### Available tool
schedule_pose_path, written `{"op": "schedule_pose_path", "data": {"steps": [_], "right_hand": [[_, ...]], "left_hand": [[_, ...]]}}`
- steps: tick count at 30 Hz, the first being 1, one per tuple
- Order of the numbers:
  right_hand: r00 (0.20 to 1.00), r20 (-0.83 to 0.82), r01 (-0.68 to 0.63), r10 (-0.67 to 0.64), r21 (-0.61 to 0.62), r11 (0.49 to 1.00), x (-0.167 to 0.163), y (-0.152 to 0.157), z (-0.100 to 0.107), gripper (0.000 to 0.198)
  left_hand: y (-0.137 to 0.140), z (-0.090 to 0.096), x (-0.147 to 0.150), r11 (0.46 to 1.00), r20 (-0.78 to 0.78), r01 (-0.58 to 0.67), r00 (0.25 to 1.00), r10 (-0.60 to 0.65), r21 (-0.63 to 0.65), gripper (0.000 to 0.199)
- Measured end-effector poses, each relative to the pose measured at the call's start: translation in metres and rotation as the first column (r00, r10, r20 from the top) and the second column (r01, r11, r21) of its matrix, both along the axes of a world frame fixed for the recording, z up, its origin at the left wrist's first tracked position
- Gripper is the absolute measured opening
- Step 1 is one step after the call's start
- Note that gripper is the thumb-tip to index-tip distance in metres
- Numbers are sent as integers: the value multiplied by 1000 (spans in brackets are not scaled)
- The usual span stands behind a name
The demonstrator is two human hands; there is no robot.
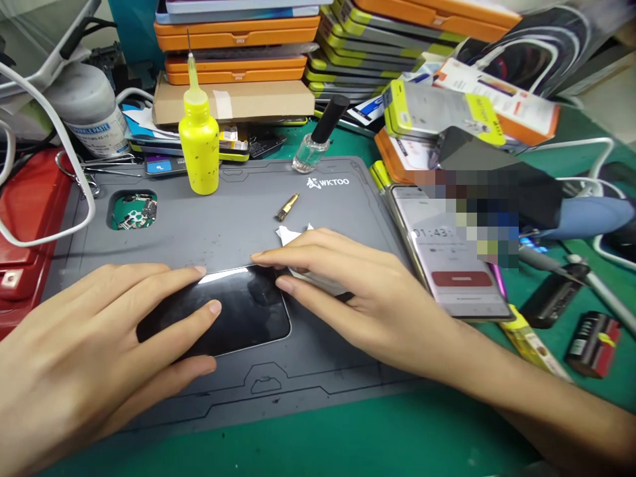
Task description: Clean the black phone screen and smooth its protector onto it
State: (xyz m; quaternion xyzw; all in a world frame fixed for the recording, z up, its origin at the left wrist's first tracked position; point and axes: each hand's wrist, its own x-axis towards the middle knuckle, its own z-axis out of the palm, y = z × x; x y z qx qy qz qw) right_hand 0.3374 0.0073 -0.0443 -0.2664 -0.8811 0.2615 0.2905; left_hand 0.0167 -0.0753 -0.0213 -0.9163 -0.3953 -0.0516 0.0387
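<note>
A smartphone (pixel 243 308) with a dark, glossy screen lies face up on a grey work mat (pixel 238 225). My left hand (pixel 109 338) spans its left part: a fingertip is at the top edge, another rests on the glass, and the thumb lies along the lower edge. My right hand (pixel 348 285) reaches in from the right with fingers stretched out, fingertips at the phone's upper right corner. Partly hidden beneath that hand is a crumpled white piece (pixel 291 235), its material unclear. A small brass-coloured brush head (pixel 287 207) lies just beyond.
Behind stand a yellow needle bottle (pixel 199 152), a clear bottle with a black cap (pixel 320 136) and stacked orange cases (pixel 238 34). Another phone (pixel 447 265) showing a timer leans at the right. A white cable (pixel 74 152) loops over a red box (pixel 30 232) at left.
</note>
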Motion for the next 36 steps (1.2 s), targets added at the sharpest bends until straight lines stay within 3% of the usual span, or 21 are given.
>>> {"op": "schedule_pose_path", "data": {"steps": [9, 16, 29, 36], "right_hand": [[999, -26, 40, -39, 44, 998, -4, -2, -6, 26], [997, 82, -30, -2, 382, 924, -4, -2, -4, 17], [984, 175, -88, 18, 401, 912, -1, -3, -9, 26], [975, 223, -122, 12, 487, 865, -2, -9, 1, 20]], "left_hand": [[2, 2, 7, 999, 36, 40, 998, -41, 36, 37], [8, 9, 14, 992, 75, 95, 992, -101, 84, 34], [8, 9, 16, 995, 80, 86, 993, -90, 55, 31], [8, 4, 9, 996, 61, 83, 995, -85, 27, 36]]}}
